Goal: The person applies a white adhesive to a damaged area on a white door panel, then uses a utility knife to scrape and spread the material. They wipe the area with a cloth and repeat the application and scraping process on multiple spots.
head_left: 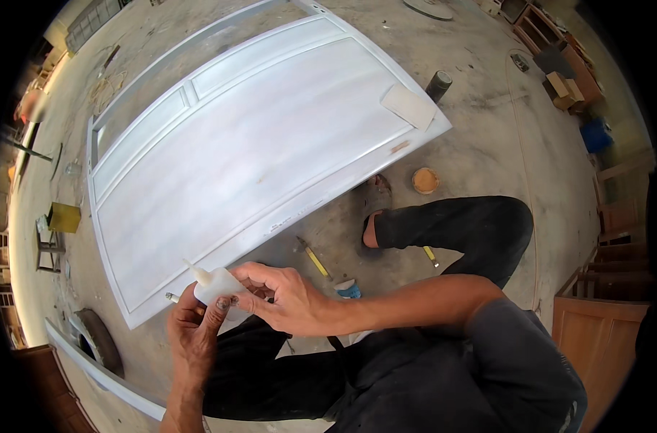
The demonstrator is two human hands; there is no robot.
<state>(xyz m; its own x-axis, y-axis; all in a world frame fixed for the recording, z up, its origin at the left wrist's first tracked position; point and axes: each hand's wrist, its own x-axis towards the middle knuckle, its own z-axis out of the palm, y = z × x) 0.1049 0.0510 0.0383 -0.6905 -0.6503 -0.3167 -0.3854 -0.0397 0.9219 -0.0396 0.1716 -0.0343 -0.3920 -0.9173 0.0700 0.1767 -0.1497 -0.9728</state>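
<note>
Small white squeeze bottle (pixel 214 286), pointed nozzle tilted up-left; both hands (pixel 285 299) gripping.

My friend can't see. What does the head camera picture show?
Both hands, left hand and right hand, hold a small white squeeze bottle with a pointed nozzle, above the near edge of a big white-painted panelled door lying on a dusty concrete floor.

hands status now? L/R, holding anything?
Left hand: closed on the white squeeze bottle, gripping from below.
Right hand: closed on the same bottle, fingers at its side.
</note>
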